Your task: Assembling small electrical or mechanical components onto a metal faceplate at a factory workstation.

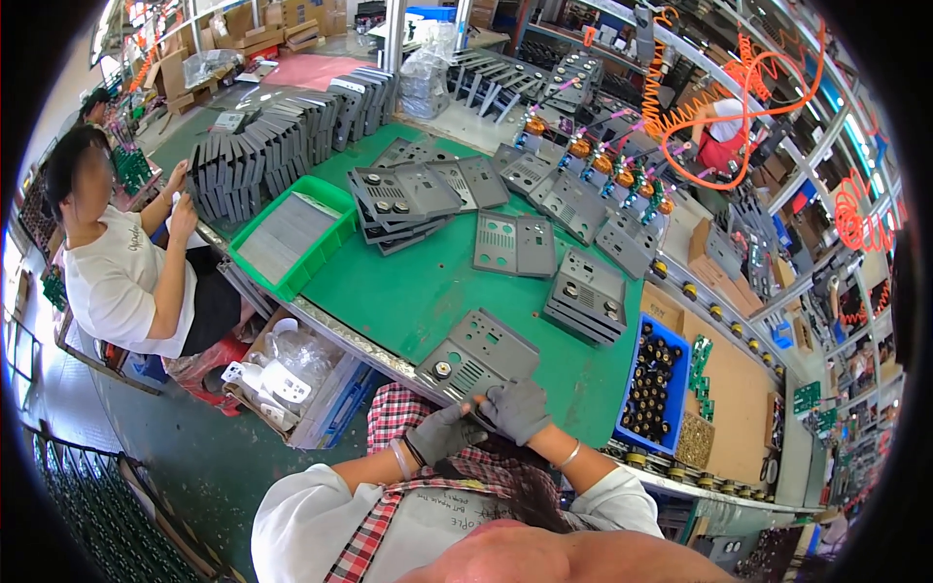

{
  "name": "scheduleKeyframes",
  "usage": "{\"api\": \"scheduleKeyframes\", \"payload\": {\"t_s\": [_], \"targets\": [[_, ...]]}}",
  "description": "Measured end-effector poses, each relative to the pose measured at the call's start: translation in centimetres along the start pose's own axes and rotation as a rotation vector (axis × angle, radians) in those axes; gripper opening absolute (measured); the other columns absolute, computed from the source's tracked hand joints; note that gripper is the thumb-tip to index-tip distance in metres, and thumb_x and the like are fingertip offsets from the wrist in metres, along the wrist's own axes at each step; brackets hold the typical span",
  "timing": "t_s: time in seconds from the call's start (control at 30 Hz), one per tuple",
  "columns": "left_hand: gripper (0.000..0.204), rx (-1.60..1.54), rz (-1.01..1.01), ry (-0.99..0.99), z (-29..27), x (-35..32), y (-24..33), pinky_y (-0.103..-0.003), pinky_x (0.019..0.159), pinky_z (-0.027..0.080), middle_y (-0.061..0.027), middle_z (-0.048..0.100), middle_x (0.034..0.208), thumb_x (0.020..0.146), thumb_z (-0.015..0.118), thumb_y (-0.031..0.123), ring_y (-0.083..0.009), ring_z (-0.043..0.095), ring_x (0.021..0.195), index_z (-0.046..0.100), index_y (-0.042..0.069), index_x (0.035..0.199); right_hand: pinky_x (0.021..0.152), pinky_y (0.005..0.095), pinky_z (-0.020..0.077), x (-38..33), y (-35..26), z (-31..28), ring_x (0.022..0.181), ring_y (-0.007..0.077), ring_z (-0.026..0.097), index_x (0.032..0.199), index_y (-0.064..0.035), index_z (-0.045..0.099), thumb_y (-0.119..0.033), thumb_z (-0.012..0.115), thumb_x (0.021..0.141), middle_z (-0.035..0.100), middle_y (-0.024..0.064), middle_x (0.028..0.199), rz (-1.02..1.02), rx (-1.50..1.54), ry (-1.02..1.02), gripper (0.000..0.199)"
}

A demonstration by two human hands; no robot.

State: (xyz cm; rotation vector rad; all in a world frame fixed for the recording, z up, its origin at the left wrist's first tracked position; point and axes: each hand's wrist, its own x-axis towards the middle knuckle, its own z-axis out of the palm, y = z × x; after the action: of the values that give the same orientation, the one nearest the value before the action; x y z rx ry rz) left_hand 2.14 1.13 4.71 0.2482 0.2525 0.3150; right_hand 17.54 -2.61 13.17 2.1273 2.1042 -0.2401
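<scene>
A grey metal panel (pixel 476 355) with slots and round holes lies on the green tabletop at its near edge, right in front of me. One round metal fitting (pixel 442 369) sits in a hole at the panel's left side. Both hands wear grey gloves with bare fingertips. My left hand (pixel 440 433) is bent at the panel's near edge, its fingertips meeting those of the right. Resting against the panel's near right corner, my right hand (pixel 516 409) has its fingers curled. A small dark thing seems to be between the fingertips; its kind is too hidden to tell.
A stack of panels (pixel 586 296) stands to the right, another (pixel 403 199) farther back. A blue bin (pixel 680 389) holds dark round parts; beside it lie small brass-coloured pieces (pixel 694 439). A green tray (pixel 335 228) stands left, near a seated co-worker (pixel 126 253). Orange air hoses (pixel 724 180) hang at right.
</scene>
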Motion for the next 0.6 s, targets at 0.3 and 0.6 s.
{"api": "scheduleKeyframes", "payload": {"t_s": [0.3, 0.6], "targets": [[0.044, -0.006, 0.002, 0.046, -1.0, 0.2, -0.1, -0.035, 0.078, 0.050, -0.0071, 0.059, 0.101, 0.081, 0.061, 0.030, -0.0206, 0.059, 0.090, 0.049, 0.004, 0.114, 0.067, 0.0372, 0.0466, -1.0, 0.6, 0.0, 0.077, 0.0245, 0.057, 0.072, -0.0092, 0.064, -0.045, 0.053, 0.077, 0.061, 0.0075, 0.072, 0.126, 0.232, 0.142, 0.038], [0.050, 0.088, -0.027, 0.066, -0.1, 0.1, -0.5, -0.034, 0.080, 0.049, -0.0034, 0.056, 0.107, 0.079, 0.062, 0.033, -0.0181, 0.055, 0.097, 0.045, 0.009, 0.120, 0.069, 0.0378, 0.0485, -1.4, 2.3, 1.5, 0.085, 0.0255, 0.055, 0.085, -0.0108, 0.062, -0.043, 0.055, 0.075, 0.060, 0.0074, 0.087, -0.146, 0.409, 0.293, 0.035]]}}
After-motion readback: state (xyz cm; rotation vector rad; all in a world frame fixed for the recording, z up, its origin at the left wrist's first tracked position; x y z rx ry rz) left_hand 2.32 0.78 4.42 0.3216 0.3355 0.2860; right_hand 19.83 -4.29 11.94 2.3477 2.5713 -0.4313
